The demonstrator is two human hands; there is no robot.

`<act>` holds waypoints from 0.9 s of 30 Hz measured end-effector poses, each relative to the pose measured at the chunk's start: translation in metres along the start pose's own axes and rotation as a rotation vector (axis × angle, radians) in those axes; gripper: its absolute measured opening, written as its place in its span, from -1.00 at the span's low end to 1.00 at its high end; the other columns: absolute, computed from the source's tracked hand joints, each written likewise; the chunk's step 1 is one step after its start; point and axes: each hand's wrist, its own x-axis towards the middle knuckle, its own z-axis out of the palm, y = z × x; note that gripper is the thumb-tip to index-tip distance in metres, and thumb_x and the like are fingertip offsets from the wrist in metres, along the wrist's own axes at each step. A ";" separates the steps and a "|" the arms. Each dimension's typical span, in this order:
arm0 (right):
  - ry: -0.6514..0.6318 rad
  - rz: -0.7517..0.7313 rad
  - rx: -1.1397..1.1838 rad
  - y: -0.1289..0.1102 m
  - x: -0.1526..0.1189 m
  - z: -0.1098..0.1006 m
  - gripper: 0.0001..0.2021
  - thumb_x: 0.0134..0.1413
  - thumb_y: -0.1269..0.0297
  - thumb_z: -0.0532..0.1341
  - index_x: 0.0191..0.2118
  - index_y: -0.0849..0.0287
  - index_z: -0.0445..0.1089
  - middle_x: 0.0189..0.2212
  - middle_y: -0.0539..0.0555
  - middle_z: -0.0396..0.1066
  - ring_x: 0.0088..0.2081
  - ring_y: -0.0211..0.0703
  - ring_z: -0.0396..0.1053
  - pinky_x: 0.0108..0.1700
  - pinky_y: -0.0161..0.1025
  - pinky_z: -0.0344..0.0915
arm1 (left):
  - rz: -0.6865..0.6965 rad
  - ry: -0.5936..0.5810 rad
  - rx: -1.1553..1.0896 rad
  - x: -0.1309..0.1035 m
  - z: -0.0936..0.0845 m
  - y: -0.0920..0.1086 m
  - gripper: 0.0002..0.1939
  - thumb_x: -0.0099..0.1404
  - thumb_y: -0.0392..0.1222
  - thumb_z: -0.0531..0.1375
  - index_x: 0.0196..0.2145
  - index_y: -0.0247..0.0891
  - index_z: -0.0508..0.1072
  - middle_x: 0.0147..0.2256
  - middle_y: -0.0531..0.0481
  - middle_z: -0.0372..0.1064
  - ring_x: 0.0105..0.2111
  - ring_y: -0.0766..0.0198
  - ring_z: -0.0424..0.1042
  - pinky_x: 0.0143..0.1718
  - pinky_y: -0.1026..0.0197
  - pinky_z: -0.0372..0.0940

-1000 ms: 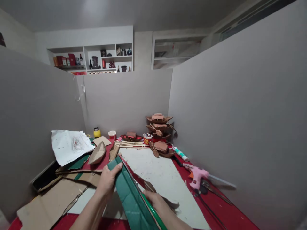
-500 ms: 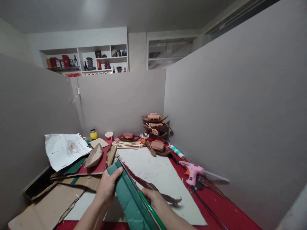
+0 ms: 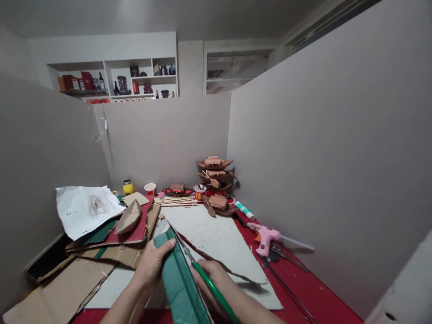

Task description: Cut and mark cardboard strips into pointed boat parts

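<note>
My left hand (image 3: pixel 152 260) grips a long green piece of cardboard (image 3: pixel 178 281), thumb on top, fingers beneath it. Closed around the green-handled scissors (image 3: pixel 216 293) is my right hand (image 3: pixel 218 275). The metal blades lie along the cardboard's right edge, pointing away from me. A thin, curling brown strip (image 3: pixel 232 271) trails off from near the blades to the right, over the white board (image 3: pixel 249 256). Whether the strip is still joined to the cardboard I cannot tell.
Cardboard sheets (image 3: pixel 64 281), a folded cardboard boat shape (image 3: pixel 129 217) and a drawing (image 3: pixel 86 211) lie left. Brown model boats (image 3: pixel 216 164) are stacked behind, near paper cups (image 3: pixel 150 189) and thin sticks (image 3: pixel 175 201). A pink glue gun (image 3: pixel 266 237) rests right. Grey partitions (image 3: pixel 162 139) enclose the table.
The scissors have swung away from the cardboard's edge, so their blades and more of the handle show. The brown strip's end has shifted right. My view has turned slightly.
</note>
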 end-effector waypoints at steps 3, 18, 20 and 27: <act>-0.050 -0.029 0.003 -0.004 -0.001 -0.002 -0.55 0.16 -0.09 0.05 -0.57 0.16 0.10 -0.61 -0.10 -0.03 -0.53 -0.31 -0.04 -0.52 -0.34 -0.02 | -0.026 -0.011 -0.007 0.002 -0.001 0.000 -0.65 -0.08 -0.10 0.43 -0.32 -0.30 0.55 -0.50 -0.03 0.51 -0.56 0.25 0.42 -0.42 0.21 0.35; 0.380 0.059 -0.204 -0.002 0.009 -0.040 -0.73 0.06 0.03 0.19 -0.39 0.15 0.24 -0.52 -0.02 0.31 -0.46 -0.19 0.24 -0.39 -0.31 0.14 | -0.047 0.054 0.092 0.029 -0.030 0.003 -0.74 -0.11 -0.21 0.42 -0.42 -0.33 0.52 -0.53 -0.01 0.49 -0.59 0.27 0.43 -0.48 0.26 0.32; 0.279 0.125 -0.420 0.004 0.011 -0.041 -0.81 0.08 0.14 0.17 -0.30 0.17 0.30 -0.41 0.07 0.42 -0.39 -0.13 0.32 -0.36 -0.29 0.14 | -0.046 0.036 0.105 0.030 -0.031 0.001 -0.75 -0.10 -0.22 0.42 -0.43 -0.35 0.52 -0.54 -0.02 0.49 -0.59 0.27 0.42 -0.48 0.26 0.32; 0.013 0.136 -0.587 0.014 0.008 -0.027 -0.77 -0.04 0.28 0.23 -0.20 0.19 0.39 -0.28 0.20 0.52 -0.27 -0.01 0.44 -0.34 -0.27 0.09 | 0.005 0.030 0.133 0.032 -0.037 0.001 -0.73 -0.08 -0.22 0.41 -0.39 -0.37 0.53 -0.52 -0.04 0.50 -0.60 0.32 0.41 -0.57 0.32 0.28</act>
